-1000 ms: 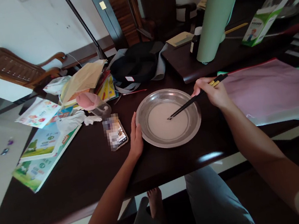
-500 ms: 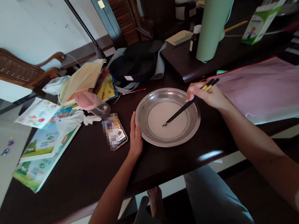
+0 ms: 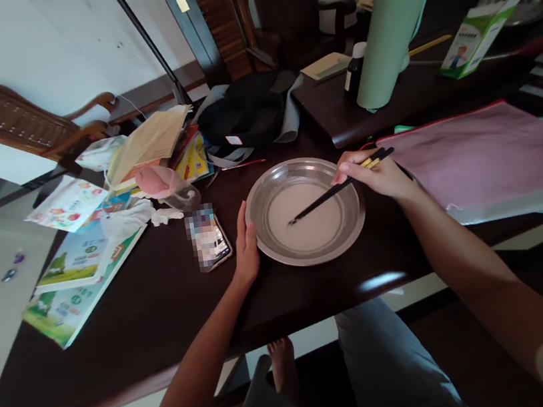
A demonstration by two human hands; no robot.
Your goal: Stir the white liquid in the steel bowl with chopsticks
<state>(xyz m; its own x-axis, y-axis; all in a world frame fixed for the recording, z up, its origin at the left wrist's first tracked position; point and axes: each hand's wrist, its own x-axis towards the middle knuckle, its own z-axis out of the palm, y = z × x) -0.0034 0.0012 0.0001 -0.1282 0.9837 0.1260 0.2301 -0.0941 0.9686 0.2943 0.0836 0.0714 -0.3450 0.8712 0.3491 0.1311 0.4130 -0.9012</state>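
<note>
A round metal plate [image 3: 354, 215] holding pale whitish liquid sits on the dark wooden table [image 3: 165, 312] in front of me. My right hand [image 3: 373, 172] is closed around a pair of black chopsticks [image 3: 330, 192], whose tips dip into the liquid left of the plate's middle. My left hand [image 3: 246, 247] rests with fingers together and stretched flat against the plate's left rim. A phone [image 3: 210, 240] lies just left of that hand.
Books and leaflets [image 3: 77, 258], a pink lidded cup [image 3: 168, 187] and tissue crowd the table's left. A black bag [image 3: 244, 116] lies behind the plate. A tall green flask [image 3: 390, 25] and a small box [image 3: 474, 43] stand at the back right, a pink folder [image 3: 492, 159] at right.
The chopstick tips have swept leftward through the liquid, and my right hand has shifted left with them. My left hand stays at the plate's rim.
</note>
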